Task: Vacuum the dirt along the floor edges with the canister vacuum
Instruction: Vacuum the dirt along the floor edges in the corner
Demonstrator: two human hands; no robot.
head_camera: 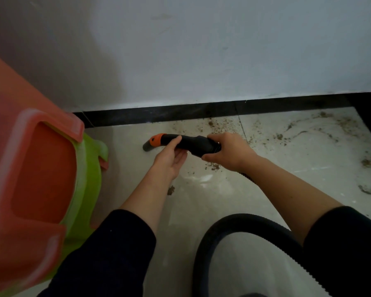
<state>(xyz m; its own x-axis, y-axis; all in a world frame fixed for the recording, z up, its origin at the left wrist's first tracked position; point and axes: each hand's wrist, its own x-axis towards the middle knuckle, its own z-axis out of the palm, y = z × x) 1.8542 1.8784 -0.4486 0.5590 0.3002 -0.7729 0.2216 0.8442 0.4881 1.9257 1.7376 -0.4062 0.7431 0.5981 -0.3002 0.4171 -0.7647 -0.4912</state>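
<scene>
Left hand point(169, 156) and right hand point(228, 151) both clasp the nozzle point(193, 142), parallel to the baseboard point(180, 113), tip pointing left; dirt point(221, 125) lies rightward.

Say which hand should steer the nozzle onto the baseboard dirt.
Right. The right hand grips the nozzle at its hose end, beside the dirt along the baseboard; the left hand holds near the tip.

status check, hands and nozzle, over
Left hand, right hand grip vacuum nozzle. Dirt lies right, along baseboard. Close left of tip: stacked plastic stools.
</scene>
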